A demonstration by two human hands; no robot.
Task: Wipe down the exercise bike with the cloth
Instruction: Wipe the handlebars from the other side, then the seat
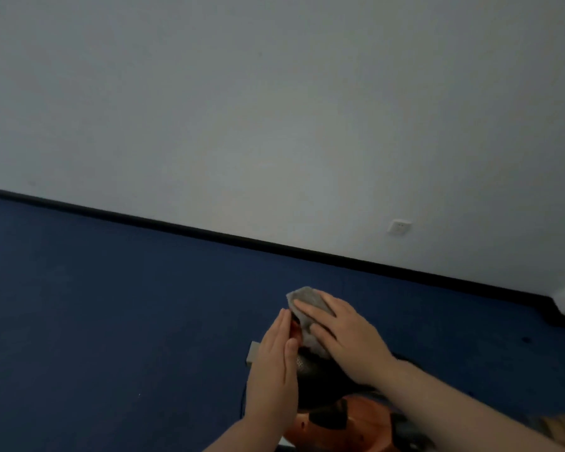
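A grey cloth lies over the top of the exercise bike's black part, low in the middle of the view. My right hand presses flat on the cloth, fingers straight and spread. My left hand rests edge-on against the left side of that black part, fingers straight and together. Below the hands, the bike's orange and black body shows at the bottom edge. Most of the bike is hidden by my hands or out of frame.
Dark blue carpet spreads all around. A pale wall with a black skirting board runs across behind, with a white socket at the right. A small grey box sits on the floor left of my left hand.
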